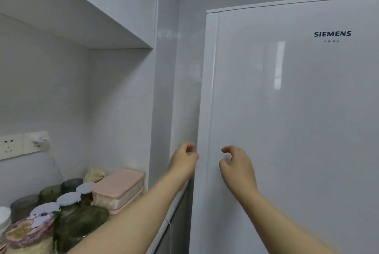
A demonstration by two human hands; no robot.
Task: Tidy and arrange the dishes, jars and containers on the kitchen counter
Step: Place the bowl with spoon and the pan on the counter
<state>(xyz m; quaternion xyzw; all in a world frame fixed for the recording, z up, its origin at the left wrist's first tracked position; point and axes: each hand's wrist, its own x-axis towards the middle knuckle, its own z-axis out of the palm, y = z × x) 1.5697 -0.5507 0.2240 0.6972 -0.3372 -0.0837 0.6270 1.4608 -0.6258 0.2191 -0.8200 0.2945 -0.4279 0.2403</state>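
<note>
My left hand is raised at the left edge of the white fridge door, fingers curled with the tips right by the edge; whether they hook it is unclear. My right hand hovers in front of the door face, its fingers loosely curled and holding nothing. On the counter at lower left stand two stacked pink-lidded containers, several jars with white lids, dark green and grey jars, a green wrapped bundle and a patterned bowl.
The fridge fills the right half of the view, its door looking closed. A narrow gap separates it from the counter edge. An upper cabinet overhangs the counter. Wall sockets sit on the left wall behind the jars.
</note>
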